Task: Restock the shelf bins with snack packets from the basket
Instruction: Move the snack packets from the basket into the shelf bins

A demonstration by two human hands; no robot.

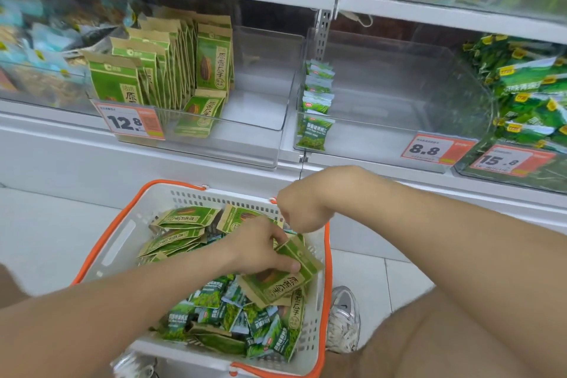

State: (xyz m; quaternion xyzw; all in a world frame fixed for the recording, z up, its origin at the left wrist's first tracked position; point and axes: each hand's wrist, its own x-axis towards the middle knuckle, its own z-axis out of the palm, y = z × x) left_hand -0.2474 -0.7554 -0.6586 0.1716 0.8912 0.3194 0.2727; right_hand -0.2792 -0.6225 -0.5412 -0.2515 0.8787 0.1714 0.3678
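Note:
A white basket with an orange rim (101, 242) sits on the floor below the shelf, holding green-and-tan seed packets (184, 218) and small green pea packets (233, 316). My left hand (260, 247) grips a stack of the green-and-tan packets (282, 281) over the basket's right side. My right hand (302, 209) hovers just above, its fingers curled down toward the same stack; what they hold is hidden. On the shelf, the left clear bin (254, 120) holds upright seed packets (171, 70) on its left half. The right clear bin (383, 107) holds a few pea packets (316, 107) at its left wall.
Price tags reading 12.8 (130, 123), 8.8 (429, 149) and 15.8 (503, 159) hang on the bin fronts. A bin of green packets (530, 95) stands at far right. My shoe (345, 319) is beside the basket on the tiled floor.

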